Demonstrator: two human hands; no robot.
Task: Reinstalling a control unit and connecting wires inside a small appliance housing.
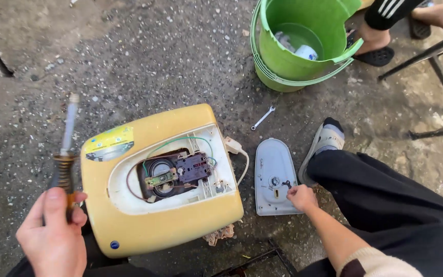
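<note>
The yellow water heater [162, 179] is lying on its back on the concrete floor [144, 56], between the person's knees. Its grey cover plate [273, 172] is already off and is resting flat on the floor just to the right of the heater, so the opening is showing the thermostat block [193, 168] and the green and red wires [180, 141] around it, all of them seemingly in place.

The left hand [52, 233] is gripping a screwdriver [66, 154] by its handle, grip closed around it, the shaft pointing up and away from the heater. The right hand [302, 197] is resting on the lower edge of the cover plate, fingers curled narrowly as if pinching something small; what it is holding cannot be told.

A small wrench [262, 118] is lying near the plate, untouched. A green bucket [303, 46] is standing farther off, beside another person's sandalled foot [373, 43].

By the look of it, the opening-up is done, and the work on the inner parts is not yet begun.
</note>
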